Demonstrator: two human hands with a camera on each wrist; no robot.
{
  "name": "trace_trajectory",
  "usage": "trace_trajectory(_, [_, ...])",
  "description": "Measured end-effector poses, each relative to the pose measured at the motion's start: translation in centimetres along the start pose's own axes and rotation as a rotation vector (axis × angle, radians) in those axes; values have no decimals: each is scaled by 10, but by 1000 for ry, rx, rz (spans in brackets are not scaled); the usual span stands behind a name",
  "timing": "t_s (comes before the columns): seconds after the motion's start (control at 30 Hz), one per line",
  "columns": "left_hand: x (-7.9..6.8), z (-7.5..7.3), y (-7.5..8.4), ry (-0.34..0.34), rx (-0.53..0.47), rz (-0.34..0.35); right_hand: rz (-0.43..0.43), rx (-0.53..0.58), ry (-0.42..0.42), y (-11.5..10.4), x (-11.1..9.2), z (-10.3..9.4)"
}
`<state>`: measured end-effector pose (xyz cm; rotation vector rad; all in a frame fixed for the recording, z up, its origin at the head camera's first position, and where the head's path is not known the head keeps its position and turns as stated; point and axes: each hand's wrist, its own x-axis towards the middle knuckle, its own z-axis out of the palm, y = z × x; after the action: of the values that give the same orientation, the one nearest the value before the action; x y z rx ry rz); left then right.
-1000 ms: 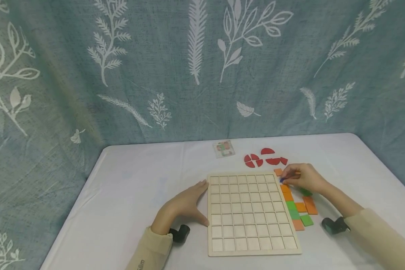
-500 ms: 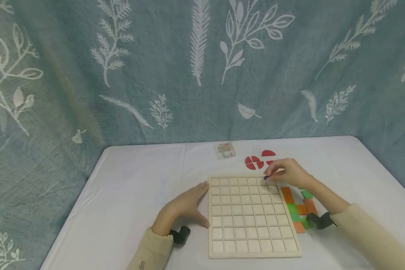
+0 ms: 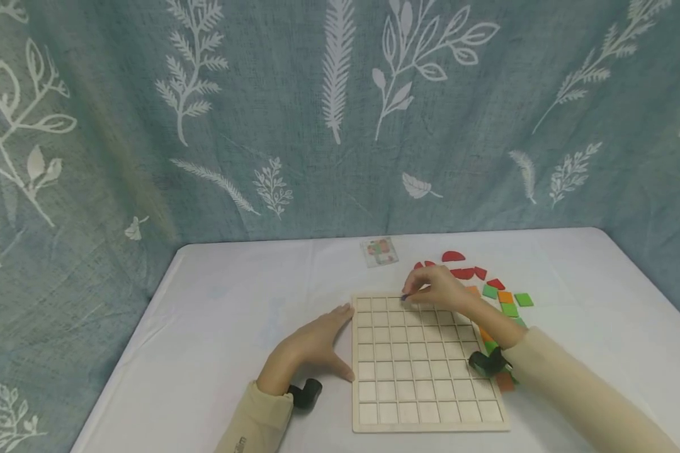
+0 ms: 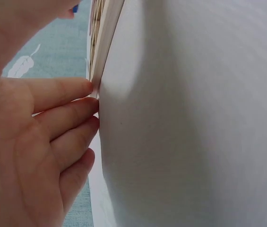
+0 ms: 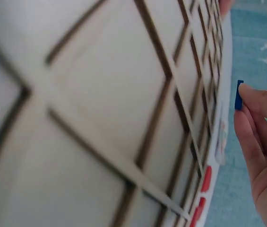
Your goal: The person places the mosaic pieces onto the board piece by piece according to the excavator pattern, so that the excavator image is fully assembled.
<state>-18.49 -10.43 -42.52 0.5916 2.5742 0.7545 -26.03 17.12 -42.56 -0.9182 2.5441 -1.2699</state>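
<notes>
A square wooden grid board (image 3: 405,393) with rows of shallow cells lies flat on the white table. My left hand (image 3: 313,343) is spread along its left side, thumb low and fingers high. In the left wrist view, straight fingertips touch the edge of the board (image 4: 107,40). Over the far edge, near the middle, my right hand (image 3: 435,288) pinches a small dark-blue tile (image 5: 238,96) between thumb and fingers. The right wrist view shows the tile edge-on, so its face is hidden. Bare cells stretch below the right hand.
Green tiles (image 3: 524,299) and orange tiles (image 3: 505,297) lie right of the board, partly hidden by the right forearm. Red curved pieces (image 3: 453,256) sit beyond the board. A clear square with a coloured pattern (image 3: 379,251) lies at the back. A leaf-patterned curtain (image 3: 294,113) hangs behind.
The right hand has carried the blue tile from the tiles at the right leftward along the board's far edge. The left hand stays at the board's left side.
</notes>
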Motion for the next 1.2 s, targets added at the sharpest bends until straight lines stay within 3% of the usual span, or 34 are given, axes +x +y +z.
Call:
trace_trajectory(0.3, [-1,-1,1,3,9,-9,9,40,-7,-1,10,16])
trace_trajectory(0.6, [-1,3,-1,13,-4,-15,-21,-85,-47,-1,15,24])
trace_trajectory(0.9, [0,3,0,11,-7,-14,-43,-164,-5,-5,15,28])
trace_trajectory(1.2, [2,5,-1,12,4,-25,-2,-189,20,-6,19,27])
